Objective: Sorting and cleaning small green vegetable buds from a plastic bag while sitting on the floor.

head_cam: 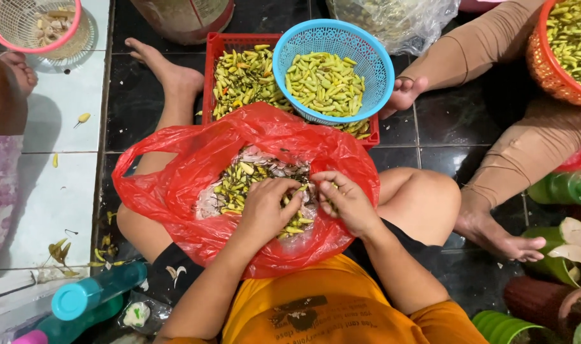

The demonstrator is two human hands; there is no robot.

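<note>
A red plastic bag point(182, 185) full of small yellow-green chillies point(239, 181) lies open in my lap. My left hand point(265, 210) is curled over the chillies near the bag's middle, fingers closed on one of them. My right hand point(346, 202) sits just beside it at the bag's right side, fingertips pinched on a chilli between the two hands. Beyond the bag stands a red crate point(221, 43) of chillies, and a blue basket point(373, 60) of chillies rests on its right half.
Another person's legs and feet point(494, 236) stretch in from the right, beside an orange basket of chillies point(548, 73). A pink basket point(10, 38) sits at the top left. Teal bottles point(93, 293) lie at lower left; green bottles point(564, 188) and cups at lower right.
</note>
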